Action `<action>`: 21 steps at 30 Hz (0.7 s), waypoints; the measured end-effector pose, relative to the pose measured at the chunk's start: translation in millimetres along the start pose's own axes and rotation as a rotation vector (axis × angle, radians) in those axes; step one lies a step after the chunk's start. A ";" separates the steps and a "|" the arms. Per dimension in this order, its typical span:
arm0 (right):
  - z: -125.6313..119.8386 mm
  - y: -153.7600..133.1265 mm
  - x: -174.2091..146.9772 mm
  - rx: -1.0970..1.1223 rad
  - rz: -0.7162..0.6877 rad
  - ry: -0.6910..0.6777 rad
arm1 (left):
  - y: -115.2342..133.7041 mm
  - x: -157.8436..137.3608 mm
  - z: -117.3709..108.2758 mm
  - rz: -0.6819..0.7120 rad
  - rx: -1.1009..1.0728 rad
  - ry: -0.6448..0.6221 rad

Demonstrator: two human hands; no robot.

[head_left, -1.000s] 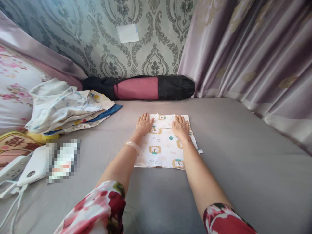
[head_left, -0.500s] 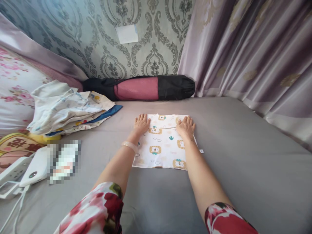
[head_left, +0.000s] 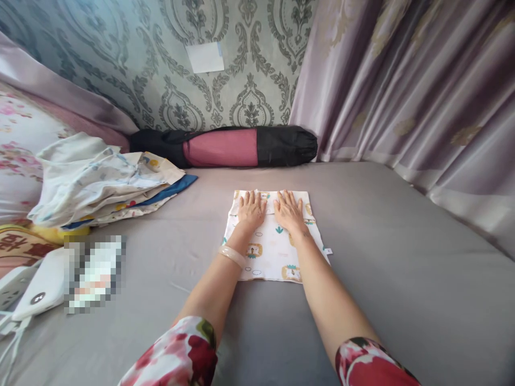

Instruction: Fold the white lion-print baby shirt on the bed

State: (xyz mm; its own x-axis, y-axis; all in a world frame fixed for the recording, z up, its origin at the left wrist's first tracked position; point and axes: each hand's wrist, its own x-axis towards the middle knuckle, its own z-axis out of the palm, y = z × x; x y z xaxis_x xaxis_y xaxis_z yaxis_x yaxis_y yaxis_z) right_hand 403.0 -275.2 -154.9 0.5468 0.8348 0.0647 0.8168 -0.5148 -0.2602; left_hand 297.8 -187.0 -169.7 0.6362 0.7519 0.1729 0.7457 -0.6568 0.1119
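A white cloth (head_left: 273,252) printed with lion faces and green leaves lies flat on the grey bed sheet (head_left: 386,279), its far end folded over in a strip toward me. My left hand (head_left: 252,209) rests flat on the left part of that folded strip, fingers stretched out. On the strip's right part lies my right hand (head_left: 288,210), also flat with fingers spread. Between the two hands is a narrow gap. A small white tag (head_left: 329,251) sticks out from the cloth's right edge. Parts of the print are hidden under my hands and forearms.
At left lies a pile of cloths (head_left: 104,179) against a floral pillow (head_left: 16,155). Nearer are a white power bank (head_left: 47,281) with cables and a blurred-out object (head_left: 96,273). A black and pink rolled bag (head_left: 221,147) lies along the wall, beside curtains (head_left: 362,80).
Both hands have slid inward from the cloth's side edges toward its middle, staying flat on the folded strip. The view has shifted slightly to the right.
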 end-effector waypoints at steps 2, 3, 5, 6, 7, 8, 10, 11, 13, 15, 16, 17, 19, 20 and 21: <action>1.9 0.5 -0.2 -0.016 0.010 -0.018 | -1.4 -1.2 4.1 0.006 -0.010 -0.021; 2.5 0.6 0.0 -0.026 0.016 -0.023 | -2.2 -1.4 5.0 0.008 -0.015 -0.022; 2.9 0.4 0.8 -0.043 0.024 -0.033 | -3.3 -1.4 5.1 0.012 -0.022 -0.011; 2.8 0.3 1.1 -0.050 0.026 -0.039 | -3.2 -1.5 4.5 0.013 -0.025 -0.003; 2.5 0.1 1.4 -0.055 0.026 -0.042 | -2.9 -1.7 3.7 0.014 -0.027 0.005; 2.2 0.0 1.5 -0.058 0.023 -0.044 | -2.5 -2.0 2.9 0.013 -0.031 0.010; 1.2 -0.1 1.5 -0.055 0.020 -0.042 | -1.5 -2.9 1.3 0.011 -0.042 0.016; 0.6 -0.2 1.4 -0.047 0.019 -0.039 | -1.2 -3.5 0.6 0.011 -0.050 0.020; -0.2 -0.6 1.1 -0.024 0.023 -0.033 | -1.2 -4.5 -0.3 0.011 -0.076 0.042; -0.2 -1.9 0.9 -0.002 0.016 -0.017 | -1.9 -5.3 -0.7 0.019 -0.109 0.099; 0.2 -3.0 0.8 0.002 0.000 0.000 | -2.3 -5.5 -0.7 0.031 -0.123 0.135; 1.0 -4.5 0.7 0.002 -0.029 0.021 | -2.8 -5.8 -0.5 0.050 -0.134 0.170; 3.3 -7.9 0.3 -0.003 -0.105 0.064 | -3.6 -6.0 0.3 0.099 -0.141 0.210; 4.7 -9.7 0.0 -0.005 -0.145 0.076 | -3.9 -6.1 0.7 0.121 -0.138 0.207; 6.2 -11.3 -0.4 -0.005 -0.181 0.076 | -4.0 -6.0 1.2 0.135 -0.135 0.186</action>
State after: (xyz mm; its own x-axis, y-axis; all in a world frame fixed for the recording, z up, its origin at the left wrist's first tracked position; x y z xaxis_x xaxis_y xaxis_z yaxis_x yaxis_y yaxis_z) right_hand 392.4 -268.5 -158.0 0.4030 0.8967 0.1831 0.9040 -0.3588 -0.2326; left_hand 291.3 -188.8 -172.3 0.6713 0.6417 0.3710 0.6156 -0.7614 0.2031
